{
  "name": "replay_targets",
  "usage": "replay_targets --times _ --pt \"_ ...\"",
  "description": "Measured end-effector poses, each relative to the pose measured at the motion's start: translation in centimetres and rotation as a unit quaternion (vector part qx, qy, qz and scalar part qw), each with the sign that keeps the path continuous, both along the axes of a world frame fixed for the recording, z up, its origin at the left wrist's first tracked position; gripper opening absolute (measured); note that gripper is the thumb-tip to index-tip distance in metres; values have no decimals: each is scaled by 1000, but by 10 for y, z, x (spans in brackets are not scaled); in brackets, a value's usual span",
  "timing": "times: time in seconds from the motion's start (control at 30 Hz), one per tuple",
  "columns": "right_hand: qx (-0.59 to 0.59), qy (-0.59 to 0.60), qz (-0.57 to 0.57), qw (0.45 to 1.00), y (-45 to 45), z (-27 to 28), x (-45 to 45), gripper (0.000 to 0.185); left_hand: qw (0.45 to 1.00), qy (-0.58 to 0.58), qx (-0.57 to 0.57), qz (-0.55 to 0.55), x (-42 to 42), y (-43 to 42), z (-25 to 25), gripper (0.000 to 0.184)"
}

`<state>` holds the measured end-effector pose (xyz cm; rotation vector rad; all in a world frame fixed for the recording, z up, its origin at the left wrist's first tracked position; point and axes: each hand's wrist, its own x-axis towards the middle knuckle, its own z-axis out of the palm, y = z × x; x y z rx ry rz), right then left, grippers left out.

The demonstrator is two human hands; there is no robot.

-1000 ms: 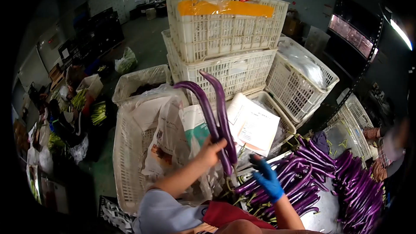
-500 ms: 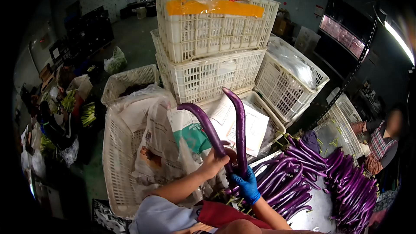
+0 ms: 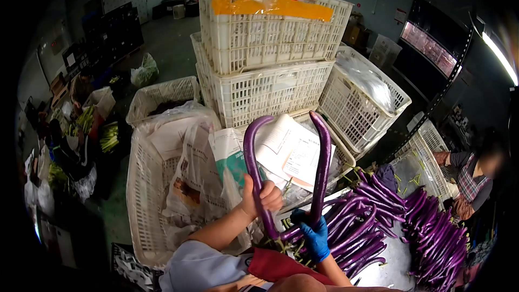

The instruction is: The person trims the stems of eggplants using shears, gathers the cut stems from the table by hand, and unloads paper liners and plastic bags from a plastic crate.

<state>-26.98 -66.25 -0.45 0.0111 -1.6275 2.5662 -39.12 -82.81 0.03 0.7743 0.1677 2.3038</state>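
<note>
My left hand (image 3: 261, 197), bare, is wrapped round a long curved purple eggplant (image 3: 250, 148) that stands upright with its top bent to the right. In my right hand (image 3: 315, 236), in a blue glove, a second long eggplant (image 3: 323, 167) is gripped near its lower end and points up. The two are apart, with printed paper (image 3: 304, 157) behind them. Close beside my right hand lies a heap of purple eggplants (image 3: 354, 224) on a metal table (image 3: 397, 262).
To the left stands a white plastic crate (image 3: 141, 194) lined with newspaper (image 3: 189, 189) and clear plastic. Stacked crates (image 3: 270, 92) rise ahead. More eggplants (image 3: 440, 238) lie at the right, near another person (image 3: 473, 181). Bundles of green vegetables (image 3: 110, 138) are at far left.
My hands have moved apart, spreading the two eggplants. The left eggplant has turned more upright, and the right one has shifted to the right.
</note>
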Motion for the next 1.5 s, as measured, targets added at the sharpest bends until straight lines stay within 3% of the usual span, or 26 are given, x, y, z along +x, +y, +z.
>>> replay_targets --times 0.17,0.23,0.33,0.47,0.5,0.53,0.6,0.63,0.67,0.73,0.77,0.93,1.0,1.1,1.23,1.33,1.43,1.5 --pt "-7 -14 7 1000 -5 -4 7 34 999 -24 45 -3 -3 -3 5 62" --pt "12 -18 1 1000 -2 -1 10 34 989 -36 -96 108 -9 2 6 60" --pt "10 -21 -36 999 3 10 16 33 924 -28 -294 244 -17 18 0 50" --pt "16 -40 -117 992 20 7 33 32 933 -68 -307 174 -13 41 30 44" --pt "-10 -36 -133 990 24 5 37 32 960 -63 -255 98 -18 45 27 46" --pt "-36 -31 -147 988 27 1 40 33 961 -44 -251 107 -19 50 30 48" --pt "-23 -39 -192 980 34 1 50 33 864 139 -443 194 -28 64 21 50" --pt "-25 -37 -205 978 38 -2 55 33 776 301 -439 338 -28 75 15 52" --pt "-26 -36 -219 975 41 -5 61 33 628 410 -435 499 -29 86 9 54" --pt "-35 -47 -254 966 43 -5 70 33 476 511 -551 458 -24 91 19 56" --pt "-37 -39 -265 963 46 -10 76 33 428 544 -552 464 -24 97 16 53" --pt "-34 -38 -364 930 54 -19 100 36 365 608 -561 426 -22 124 3 28" --pt "-58 -39 -380 922 56 -16 111 34 402 612 -573 370 -23 133 -1 27" --pt "-59 -61 -414 906 59 -13 126 31 500 587 -601 209 -29 146 -11 33" --pt "-68 -85 -426 898 61 -18 138 32 518 602 -587 157 -30 156 -22 41" --pt "-73 -81 -431 896 62 -25 139 32 611 570 -535 128 -33 159 -39 37" --pt "-77 -85 -414 903 62 -29 141 33 732 414 -540 30 -21 164 -41 33" --pt "-81 -71 -382 918 61 -25 136 32 769 333 -545 -24 -10 167 -28 31"
